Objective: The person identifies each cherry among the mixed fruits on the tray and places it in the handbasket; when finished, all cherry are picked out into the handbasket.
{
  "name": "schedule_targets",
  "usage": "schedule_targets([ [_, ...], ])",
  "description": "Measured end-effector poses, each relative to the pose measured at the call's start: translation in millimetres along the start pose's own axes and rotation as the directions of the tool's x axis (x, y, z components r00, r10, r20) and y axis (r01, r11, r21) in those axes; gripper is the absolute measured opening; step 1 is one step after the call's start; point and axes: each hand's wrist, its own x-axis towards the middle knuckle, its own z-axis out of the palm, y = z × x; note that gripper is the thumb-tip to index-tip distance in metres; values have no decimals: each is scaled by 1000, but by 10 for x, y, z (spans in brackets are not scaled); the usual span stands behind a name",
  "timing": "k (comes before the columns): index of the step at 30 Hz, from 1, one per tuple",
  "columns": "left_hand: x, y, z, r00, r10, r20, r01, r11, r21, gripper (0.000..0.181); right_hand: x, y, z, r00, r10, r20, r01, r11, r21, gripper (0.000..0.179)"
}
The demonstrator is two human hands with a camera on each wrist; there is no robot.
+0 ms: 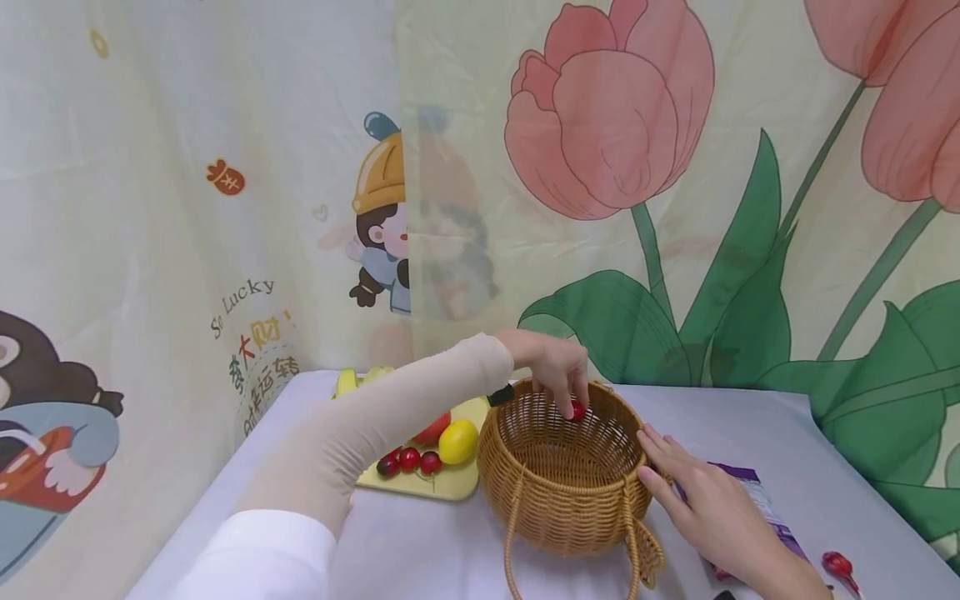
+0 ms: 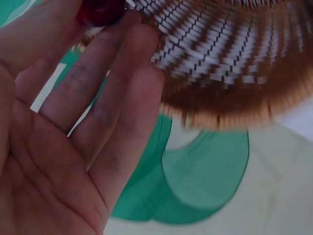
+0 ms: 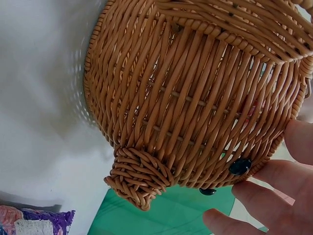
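Over the open wicker basket (image 1: 562,521), my left hand (image 1: 551,367) reaches down past the far rim. It pinches a cherry (image 1: 576,410), dark red and glossy; in the left wrist view the cherry (image 2: 101,11) shows at the fingertips, with the other fingers extended. My right hand (image 1: 716,504) rests its extended fingers and thumb against the basket's right rim. From the right wrist, the fingers (image 3: 264,198) touch the basket's side close to black beads (image 3: 239,166) and a woven knob (image 3: 139,176).
Left of the basket is a yellow tray (image 1: 453,493) with a lemon (image 1: 458,442), several cherries (image 1: 409,459) and bananas (image 1: 347,382), partly behind my left sleeve. A purple packet (image 1: 783,540) lies beyond my right hand. Near it is a small red stemmed item (image 1: 837,564). Printed curtains hang behind the table.
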Motion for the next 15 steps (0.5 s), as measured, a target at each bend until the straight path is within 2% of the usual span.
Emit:
schedule_targets([
  [5,223,22,234,999,40,-9,-40,999,1,32,-12,17,6,999,-31,-29,31,1000,-5,55],
  [11,450,17,487,995,100,13,-101,989,106,31,-1,19,13,999,-36,-29,37,999,6,55],
  [15,533,29,616,997,73,9,-74,986,151,29,0,11,5,1000,-10,-2,10,1000,14,57],
])
